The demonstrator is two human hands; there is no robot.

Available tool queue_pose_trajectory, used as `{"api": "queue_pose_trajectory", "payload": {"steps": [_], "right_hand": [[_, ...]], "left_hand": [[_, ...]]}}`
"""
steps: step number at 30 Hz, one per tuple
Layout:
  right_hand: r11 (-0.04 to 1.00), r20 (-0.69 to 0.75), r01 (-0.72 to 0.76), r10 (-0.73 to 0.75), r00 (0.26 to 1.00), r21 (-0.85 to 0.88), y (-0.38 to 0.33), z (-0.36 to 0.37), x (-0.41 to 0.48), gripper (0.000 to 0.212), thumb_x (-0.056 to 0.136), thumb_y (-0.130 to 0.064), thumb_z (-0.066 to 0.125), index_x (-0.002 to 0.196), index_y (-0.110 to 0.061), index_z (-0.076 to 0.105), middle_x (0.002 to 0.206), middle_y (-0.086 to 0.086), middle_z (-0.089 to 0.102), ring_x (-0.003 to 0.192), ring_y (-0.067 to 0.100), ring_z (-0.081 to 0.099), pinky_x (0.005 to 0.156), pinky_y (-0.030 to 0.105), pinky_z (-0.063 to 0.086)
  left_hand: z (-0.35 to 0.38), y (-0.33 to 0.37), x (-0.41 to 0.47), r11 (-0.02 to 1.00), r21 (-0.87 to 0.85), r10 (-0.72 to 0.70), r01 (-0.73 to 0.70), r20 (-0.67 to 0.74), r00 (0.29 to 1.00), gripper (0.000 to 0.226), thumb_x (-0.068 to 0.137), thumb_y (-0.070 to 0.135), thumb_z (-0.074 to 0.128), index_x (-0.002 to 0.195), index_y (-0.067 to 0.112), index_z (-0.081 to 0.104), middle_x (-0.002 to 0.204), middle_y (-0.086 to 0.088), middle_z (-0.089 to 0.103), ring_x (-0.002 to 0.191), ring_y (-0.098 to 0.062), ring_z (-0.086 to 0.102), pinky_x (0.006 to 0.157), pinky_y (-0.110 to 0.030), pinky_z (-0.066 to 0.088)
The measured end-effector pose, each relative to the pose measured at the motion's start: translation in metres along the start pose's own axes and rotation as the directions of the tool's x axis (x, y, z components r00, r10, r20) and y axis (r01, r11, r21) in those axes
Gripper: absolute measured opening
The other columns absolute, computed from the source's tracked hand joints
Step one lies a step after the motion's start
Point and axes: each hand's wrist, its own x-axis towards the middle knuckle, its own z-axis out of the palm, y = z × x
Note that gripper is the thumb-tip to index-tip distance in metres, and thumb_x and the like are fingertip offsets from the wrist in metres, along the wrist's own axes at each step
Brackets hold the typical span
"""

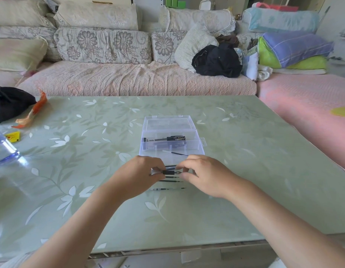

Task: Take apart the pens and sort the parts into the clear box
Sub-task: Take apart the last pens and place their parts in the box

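So the big green table point(235, 190) has that glossy leaf-print cover, smooth and slick, so loose round pen bits could roll on it, which I'd guess is why everything sits right in the middle by the clear box point(198, 147). The box is thin see-through plastic, its lid flipped open toward the sofa so both hands can drop parts straight in; the far compartment already holds a couple of black pens point(164, 139), the nearer one a single skinny refill point(175, 153). Just in front of it, the left hand point(136, 176) is pinched shut on the clear barrel end of a pen point(168, 172) while the right hand point(204, 175) has its fingertips closed around the other end, looks to me like a twist or pull to get it apart. Under the hands a few thin dark refills point(167, 189) lie side by side on the table, probably parked there until they get sorted.
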Motion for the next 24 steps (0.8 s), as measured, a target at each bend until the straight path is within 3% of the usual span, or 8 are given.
{"api": "queue_pose_trajectory", "payload": {"steps": [5,8,13,18,21,24], "right_hand": [[0.996,0.004,0.009,-0.008,1.000,-0.092,-0.005,0.002,0.005,0.028,0.101,-0.037,0.044,0.113,-0.031,0.068,0.100,-0.010,0.057,0.098,0.017,0.052,0.080,0.035,0.045],[0.993,-0.032,0.029,-0.032,0.999,-0.115,-0.007,0.001,0.008,0.026,0.099,-0.037,0.049,0.111,-0.031,0.071,0.101,-0.008,0.059,0.096,0.019,0.054,0.080,0.034,0.045],[0.993,-0.170,0.042,-0.061,0.984,-0.113,-0.012,0.001,0.009,0.015,0.090,-0.035,0.065,0.098,-0.029,0.075,0.099,-0.009,0.064,0.086,0.018,0.056,0.075,0.028,0.036],[0.996,-0.196,0.005,-0.022,0.980,-0.085,-0.014,0.003,0.010,0.020,0.084,-0.046,0.068,0.096,-0.030,0.070,0.101,-0.014,0.059,0.071,0.006,0.040,0.070,0.024,0.026],[1.000,-0.215,0.001,-0.006,0.977,-0.021,-0.014,0.002,0.011,0.014,0.085,-0.043,0.069,0.087,-0.030,0.071,0.098,-0.014,0.060,0.063,0.000,0.043,0.072,0.026,0.029],[1.000,-0.225,-0.022,0.017,0.974,-0.019,-0.014,0.003,0.013,0.014,0.079,-0.041,0.075,0.085,-0.029,0.069,0.095,-0.014,0.058,0.072,0.005,0.048,0.074,0.026,0.028]], "left_hand": [[-0.003,0.005,-0.002,1.000,0.018,0.008,-0.007,-0.027,1.000,0.008,0.087,0.034,0.068,0.093,0.040,0.068,0.081,0.023,0.064,0.074,-0.002,0.059,0.059,-0.012,0.043],[-0.005,0.008,-0.002,0.999,0.053,0.002,-0.001,-0.022,1.000,0.013,0.089,0.035,0.065,0.097,0.045,0.061,0.077,0.024,0.060,0.064,0.002,0.052,0.052,-0.013,0.036],[-0.010,0.013,-0.004,0.999,0.036,-0.022,0.020,0.044,0.999,0.016,0.096,0.028,0.055,0.091,0.031,0.069,0.072,0.026,0.066,0.056,0.011,0.051,0.053,-0.009,0.037],[-0.012,0.012,-0.002,0.996,0.085,-0.027,0.023,0.049,0.998,0.019,0.098,0.032,0.049,0.091,0.035,0.067,0.080,0.021,0.069,0.064,0.010,0.052,0.051,-0.014,0.033],[-0.012,0.011,-0.002,0.994,0.106,-0.032,0.027,0.047,0.998,0.020,0.099,0.034,0.047,0.091,0.036,0.066,0.081,0.021,0.068,0.068,0.010,0.052,0.052,-0.014,0.032],[-0.012,0.012,-0.003,0.992,0.121,-0.035,0.028,0.059,0.998,0.021,0.099,0.034,0.046,0.090,0.036,0.065,0.081,0.021,0.069,0.068,0.010,0.052,0.052,-0.014,0.031]]}}
